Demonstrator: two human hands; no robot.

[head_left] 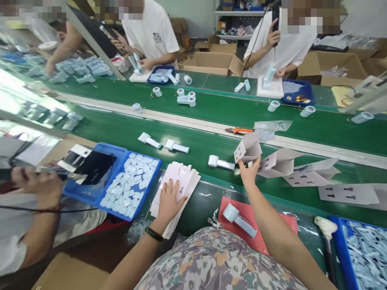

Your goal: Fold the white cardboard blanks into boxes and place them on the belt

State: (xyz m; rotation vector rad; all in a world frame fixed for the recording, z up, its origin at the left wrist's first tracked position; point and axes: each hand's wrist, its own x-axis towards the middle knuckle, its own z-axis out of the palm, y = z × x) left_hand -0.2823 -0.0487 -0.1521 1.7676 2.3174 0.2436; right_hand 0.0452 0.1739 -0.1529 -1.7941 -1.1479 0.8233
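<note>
My left hand (169, 201) rests with its fingers spread on a stack of flat white printed cartons (186, 177) at the near edge of the bench. My right hand (250, 172) reaches out over the green belt and grips the lower edge of an opened-up white carton (248, 147), which stands there. A row of more unfolded cartons (276, 163) stretches to the right of it. Just left of that hand lies a pale blue handled device (220, 162). Another such device (240, 219) sits on a red mat (284, 221) in front of me.
Blue trays hold small pale parts (130, 185) on the left and slender pieces (367, 253) on the right. A white-headed mallet (326, 231) lies beside the right tray. Orange-handled pliers (240, 131) lie along the belt divider. Co-workers sit opposite and at my left.
</note>
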